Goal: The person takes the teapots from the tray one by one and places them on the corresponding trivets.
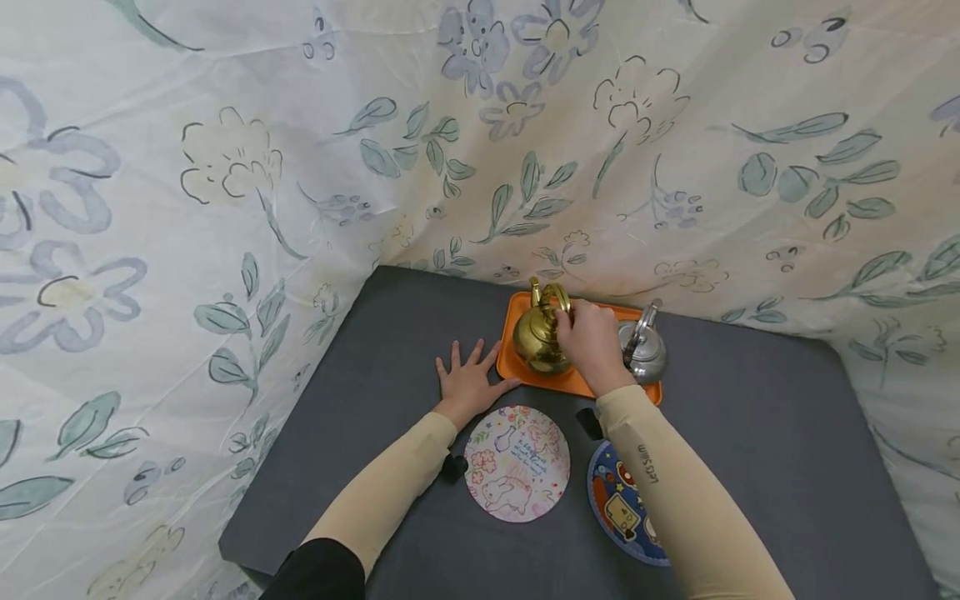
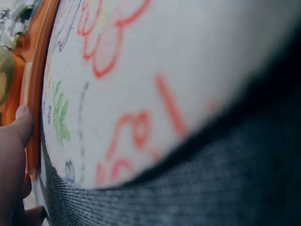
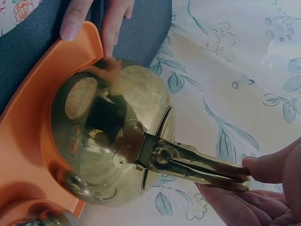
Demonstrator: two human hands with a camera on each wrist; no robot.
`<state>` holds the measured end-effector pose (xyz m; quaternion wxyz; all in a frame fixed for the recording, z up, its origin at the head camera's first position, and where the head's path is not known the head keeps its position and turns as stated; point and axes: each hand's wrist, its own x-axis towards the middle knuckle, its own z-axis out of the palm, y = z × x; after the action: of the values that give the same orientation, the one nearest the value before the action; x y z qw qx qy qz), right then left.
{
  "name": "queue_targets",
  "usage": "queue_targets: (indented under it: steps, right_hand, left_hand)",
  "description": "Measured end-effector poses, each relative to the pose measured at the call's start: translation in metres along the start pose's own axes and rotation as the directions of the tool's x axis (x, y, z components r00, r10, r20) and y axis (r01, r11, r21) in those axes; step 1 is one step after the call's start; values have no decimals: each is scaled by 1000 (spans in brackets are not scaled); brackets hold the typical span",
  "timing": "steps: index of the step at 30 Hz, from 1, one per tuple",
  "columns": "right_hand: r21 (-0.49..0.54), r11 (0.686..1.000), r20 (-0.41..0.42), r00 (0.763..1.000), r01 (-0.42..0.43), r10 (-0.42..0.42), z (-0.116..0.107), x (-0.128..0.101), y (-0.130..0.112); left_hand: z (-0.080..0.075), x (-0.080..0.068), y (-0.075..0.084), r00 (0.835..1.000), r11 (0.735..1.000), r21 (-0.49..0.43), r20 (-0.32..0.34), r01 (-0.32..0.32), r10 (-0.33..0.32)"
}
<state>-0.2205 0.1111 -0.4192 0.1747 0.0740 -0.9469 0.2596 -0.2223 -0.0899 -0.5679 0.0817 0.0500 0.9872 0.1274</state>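
A gold teapot (image 1: 538, 337) stands on an orange tray (image 1: 513, 318) at the back of a dark grey table. My right hand (image 1: 592, 342) grips the teapot's handle (image 3: 202, 165); the wrist view shows thumb and fingers pinching it above the round brass body (image 3: 113, 136). A silver kettle (image 1: 645, 350) sits on the same tray, just right of that hand. My left hand (image 1: 468, 379) lies flat on the table with fingers spread, its thumb against the tray's left edge (image 2: 33, 122).
A round white coaster with pastel drawings (image 1: 516, 463) lies in front of the tray. A blue round coaster (image 1: 622, 508) is partly under my right forearm. Floral cloth (image 1: 225, 167) drapes behind and beside the table (image 1: 787, 433).
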Motion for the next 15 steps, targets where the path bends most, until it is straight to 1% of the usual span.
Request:
queue_targets:
  steps: [9,15]
  right_hand:
    - [21,1000,10,1000,19,-19,-8,-1,1]
    - [14,998,-21,998,60,-60,-15,-2,2]
  left_hand:
    - [2,2,5,1000,1000,-6,-9,8,-8]
    - [1,5,7,1000,1000,-14,-8,16,-17]
